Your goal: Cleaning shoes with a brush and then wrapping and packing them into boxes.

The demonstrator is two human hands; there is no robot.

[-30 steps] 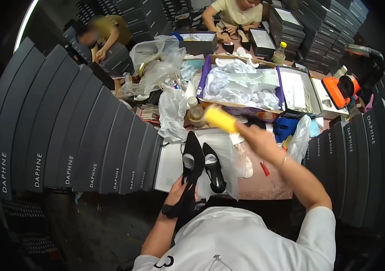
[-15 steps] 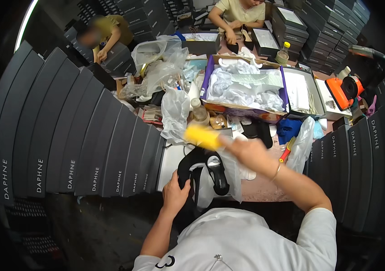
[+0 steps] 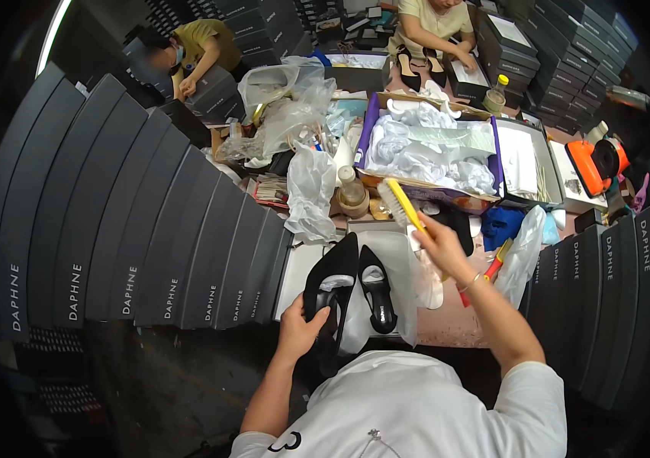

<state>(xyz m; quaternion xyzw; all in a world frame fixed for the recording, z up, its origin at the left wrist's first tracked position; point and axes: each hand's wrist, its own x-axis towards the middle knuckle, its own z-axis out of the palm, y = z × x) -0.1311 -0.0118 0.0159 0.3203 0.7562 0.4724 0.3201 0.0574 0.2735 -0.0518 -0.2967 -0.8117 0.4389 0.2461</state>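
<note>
My left hand [image 3: 299, 331] is closed on a black pointed-toe shoe [image 3: 334, 263], its thumb over the insole. White stuffing shows inside the shoe, whose toe points away from me. Just right of it the matching black shoe [image 3: 381, 304] lies on white tissue paper [image 3: 402, 282] in a shoe box [image 3: 292, 281]. Above and to the right, my right hand [image 3: 442, 246] grips a yellow-handled brush [image 3: 401, 204] with pale bristles. The brush is tilted and apart from both shoes.
Stacked dark shoe boxes [image 3: 111, 221] wall the left side, with more boxes [image 3: 607, 267] at right. Ahead stand a purple-edged carton [image 3: 365, 137] of crumpled paper, a bottle [image 3: 352, 191], plastic bags [image 3: 312, 191] and an orange device [image 3: 596, 164]. Two people [image 3: 207, 49] [image 3: 436, 34] work beyond.
The brush has swung up from level to a steep tilt and shifted right, away from the shoe. The held shoe is turned, now showing its inside. The far person's hand moved right to a box.
</note>
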